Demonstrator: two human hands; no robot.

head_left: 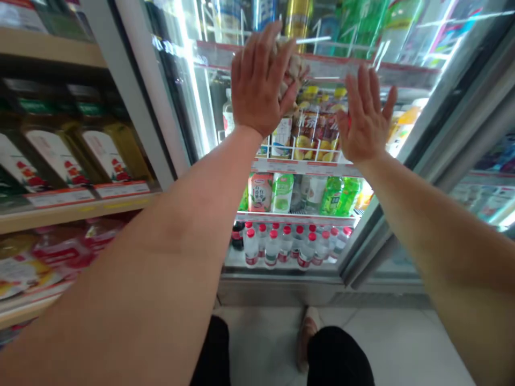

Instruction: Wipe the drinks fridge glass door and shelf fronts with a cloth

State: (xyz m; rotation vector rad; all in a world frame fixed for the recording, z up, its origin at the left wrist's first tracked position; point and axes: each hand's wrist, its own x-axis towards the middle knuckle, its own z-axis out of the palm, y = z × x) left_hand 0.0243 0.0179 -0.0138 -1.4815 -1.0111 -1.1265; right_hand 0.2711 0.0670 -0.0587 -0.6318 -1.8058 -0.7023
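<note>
My left hand (257, 86) reaches into the lit drinks fridge, by the price rail (333, 68) of the upper shelf. Bunched beneath its fingers is a crumpled beige-brown cloth (296, 69), partly hidden by the hand. To the right, my right hand (368, 115) is raised with fingers spread and nothing in it. It hovers before the shelf of bottles with yellow caps (308, 126); whether it touches anything I cannot tell.
Lower shelves hold cartons (282, 192), green bottles (340, 195) and several red-capped water bottles (272, 247). Cans (298, 24) stand above. The fridge's metal frame (362, 252) runs down the right. Shelves with oil bottles (100, 142) stand at left. My feet are on the pale floor (265, 343).
</note>
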